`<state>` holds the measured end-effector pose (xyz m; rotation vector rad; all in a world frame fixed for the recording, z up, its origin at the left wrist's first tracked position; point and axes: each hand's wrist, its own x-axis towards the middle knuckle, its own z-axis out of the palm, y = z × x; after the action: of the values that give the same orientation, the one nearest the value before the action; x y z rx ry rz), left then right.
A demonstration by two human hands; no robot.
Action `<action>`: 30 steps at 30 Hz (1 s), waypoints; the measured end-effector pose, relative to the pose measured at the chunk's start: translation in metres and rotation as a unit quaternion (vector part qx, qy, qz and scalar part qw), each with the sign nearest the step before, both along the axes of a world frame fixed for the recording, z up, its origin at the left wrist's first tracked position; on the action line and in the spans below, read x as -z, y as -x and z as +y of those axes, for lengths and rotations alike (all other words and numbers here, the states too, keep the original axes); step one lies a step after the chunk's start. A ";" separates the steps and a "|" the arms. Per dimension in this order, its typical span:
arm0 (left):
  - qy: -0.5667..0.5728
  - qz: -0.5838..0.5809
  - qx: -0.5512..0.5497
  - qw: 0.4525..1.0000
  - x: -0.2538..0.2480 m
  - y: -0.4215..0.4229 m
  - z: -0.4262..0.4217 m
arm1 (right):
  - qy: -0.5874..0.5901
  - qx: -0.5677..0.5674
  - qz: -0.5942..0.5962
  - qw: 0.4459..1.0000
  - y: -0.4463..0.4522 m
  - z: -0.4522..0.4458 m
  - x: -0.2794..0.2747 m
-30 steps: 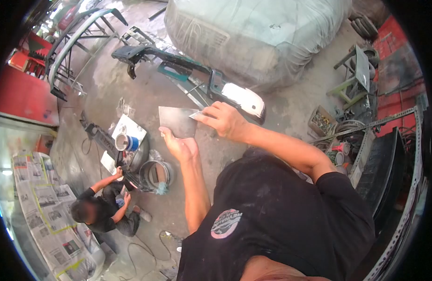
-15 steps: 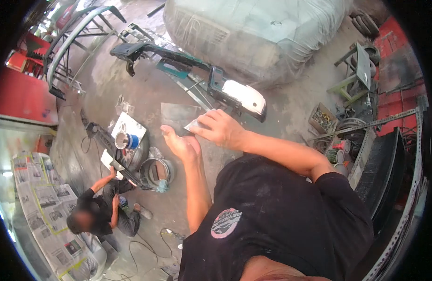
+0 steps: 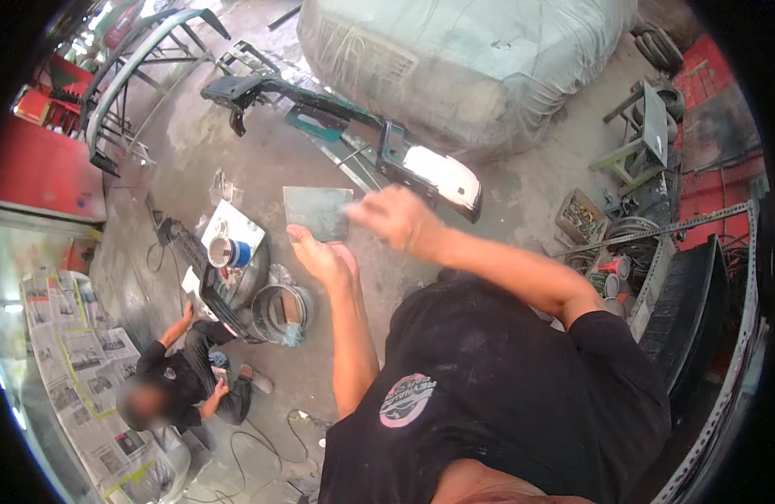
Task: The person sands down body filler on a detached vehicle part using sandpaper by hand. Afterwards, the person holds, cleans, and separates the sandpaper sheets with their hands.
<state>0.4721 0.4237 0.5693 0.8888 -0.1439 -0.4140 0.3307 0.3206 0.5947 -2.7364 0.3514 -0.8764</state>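
Observation:
A thin grey rectangular plate (image 3: 317, 210) rests on my left hand (image 3: 324, 259), whose thumb lies over its lower left edge and whose other fingers are beneath it. At the plate's right edge, my right hand (image 3: 400, 220) is closed and blurred by motion. A small pale flat blade (image 3: 351, 210) shows faintly at its fingertips. Beyond the hands, a dark bumper (image 3: 320, 102) with a white end section (image 3: 442, 178) lies across a metal stand.
A co-worker (image 3: 181, 382) sits at the lower left beside another bumper part (image 3: 223, 311). Near that person are a blue-banded can (image 3: 228, 252) and a bucket (image 3: 280, 314). A plastic-covered car (image 3: 463, 67) stands ahead; a metal rack (image 3: 744, 311) is at right.
My right hand dipped toward the plate's lower edge, then moved back up along its right side. The co-worker's hand has moved down and left, away from the bumper part.

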 end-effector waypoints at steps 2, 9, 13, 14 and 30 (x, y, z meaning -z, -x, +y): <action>-0.001 0.005 0.002 1.000 -0.012 0.008 -0.005 | 0.073 -0.065 -0.064 0.993 -0.008 0.025 -0.004; -0.016 0.010 0.010 1.000 0.001 -0.001 0.001 | 0.002 -0.043 -0.004 0.999 -0.007 -0.025 0.009; 0.036 -0.009 0.017 0.999 0.002 0.003 0.001 | -0.055 0.054 -0.028 0.997 -0.001 -0.043 0.012; 0.049 0.044 0.022 0.998 0.005 -0.007 0.001 | -0.054 0.063 -0.077 0.994 0.002 -0.033 0.002; 0.035 0.216 0.113 0.969 0.022 0.000 -0.011 | 0.032 0.021 -0.084 0.996 0.007 -0.007 0.007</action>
<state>0.4719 0.4130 0.5471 0.6967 0.1426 -0.8017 0.3239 0.3133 0.5875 -2.6970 0.3541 -1.1395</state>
